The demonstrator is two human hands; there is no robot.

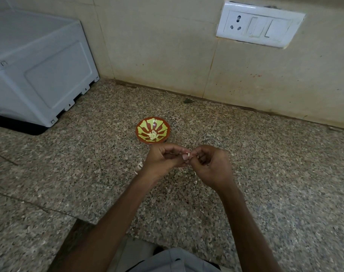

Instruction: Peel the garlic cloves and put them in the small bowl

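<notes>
A small red bowl with a yellow-green leaf pattern stands on the speckled granite counter, just beyond my hands. Several peeled white garlic cloves lie at its bottom. My left hand and my right hand meet a little in front of the bowl, above the counter. Between their fingertips they pinch one pale garlic clove, which is mostly hidden by the fingers.
Scraps of garlic skin lie on the counter under and around my hands. A white appliance sits at the back left. The tiled wall behind carries a white socket and switch plate.
</notes>
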